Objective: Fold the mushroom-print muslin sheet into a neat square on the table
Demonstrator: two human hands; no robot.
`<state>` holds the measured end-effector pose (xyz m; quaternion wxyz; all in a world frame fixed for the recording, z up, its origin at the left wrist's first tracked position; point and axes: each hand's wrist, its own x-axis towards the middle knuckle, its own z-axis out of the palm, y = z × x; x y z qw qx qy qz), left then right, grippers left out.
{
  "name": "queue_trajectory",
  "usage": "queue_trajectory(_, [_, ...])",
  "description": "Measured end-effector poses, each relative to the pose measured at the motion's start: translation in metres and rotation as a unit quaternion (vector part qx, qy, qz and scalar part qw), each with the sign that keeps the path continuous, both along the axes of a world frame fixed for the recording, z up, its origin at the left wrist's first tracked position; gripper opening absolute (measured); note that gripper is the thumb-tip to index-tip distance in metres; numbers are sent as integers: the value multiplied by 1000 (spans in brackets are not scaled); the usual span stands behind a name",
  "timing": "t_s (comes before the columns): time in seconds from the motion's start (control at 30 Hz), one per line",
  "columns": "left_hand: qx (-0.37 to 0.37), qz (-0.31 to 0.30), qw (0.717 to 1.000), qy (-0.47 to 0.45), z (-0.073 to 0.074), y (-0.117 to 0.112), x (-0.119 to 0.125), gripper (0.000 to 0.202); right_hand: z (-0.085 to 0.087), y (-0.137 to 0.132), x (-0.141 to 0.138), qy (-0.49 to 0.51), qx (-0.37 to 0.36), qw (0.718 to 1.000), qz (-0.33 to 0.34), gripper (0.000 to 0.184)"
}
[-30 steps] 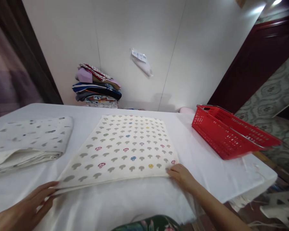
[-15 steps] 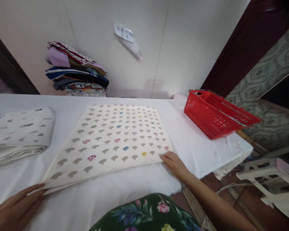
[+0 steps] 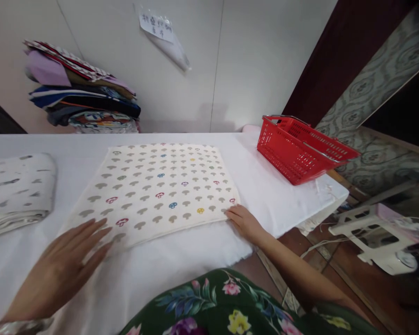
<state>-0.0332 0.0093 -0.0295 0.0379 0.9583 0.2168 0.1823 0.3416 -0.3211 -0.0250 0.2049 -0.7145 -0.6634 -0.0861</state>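
A cream cloth printed with grey and coloured mushrooms [image 3: 174,186] lies spread out on the white-covered table, smooth and roughly square. My left hand [image 3: 68,260] is over its near left corner, fingers stretched out and flat, hiding that corner. At the near right corner, my right hand [image 3: 243,224] has its fingers closed on the cloth's edge, with the thumb side partly hidden. Left of the cloth rests a folded white fabric with dark feather-like marks [image 3: 19,193], cut off by the view's edge.
Against the wall rises a stack of folded textiles [image 3: 84,93]. A red plastic basket [image 3: 300,151] stands at the table's right end. Beyond that edge is a white machine-like object or stool [image 3: 380,237] with loose cords. A handwritten paper [image 3: 156,27] hangs on the wall.
My left hand has let go of the near left corner and moved right and up over the cloth, fingers now extended. My right hand stays at its corner. The camera view has shifted right.
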Motion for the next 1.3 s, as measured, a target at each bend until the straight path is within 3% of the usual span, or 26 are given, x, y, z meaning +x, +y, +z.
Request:
queue_trajectory(0.1, [10, 31, 998, 46, -9, -12, 15, 57, -5, -8, 0, 9, -15, 1000, -1, 39])
queue_trajectory(0.2, [9, 81, 993, 87, -20, -12, 10, 60, -10, -18, 2, 61, -11, 998, -7, 42])
queue_trajectory(0.27, [9, 76, 993, 92, -22, -8, 5, 54, -9, -21, 7, 121, 11, 992, -25, 43])
queue_trajectory(0.4, [8, 4, 999, 43, -3, -13, 18, 38, 11, -9, 16, 198, 99, 971, -85, 42])
queue_trajectory(0.47, [13, 15, 1000, 24, 12, -28, 37, 37, 21, 5, 13, 194, 111, 973, -64, 40])
queue_trajectory(0.57, [8, -43, 999, -8, 24, -57, 70, 42, 27, 26, -2, 156, 68, 985, 24, 38])
queue_trajectory(0.73, [-20, -120, 992, -21, 16, -84, 101, 28, 17, 52, -28, 101, -1, 989, 106, 25])
queue_trajectory(1.03, [-50, -108, 993, -7, 8, -81, 116, 28, 6, 83, -38, 88, -60, 990, 95, 18])
queue_trajectory(1.3, [-21, -97, 994, -38, 10, -87, 119, 29, 6, 83, -43, 97, -37, 991, 88, 21])
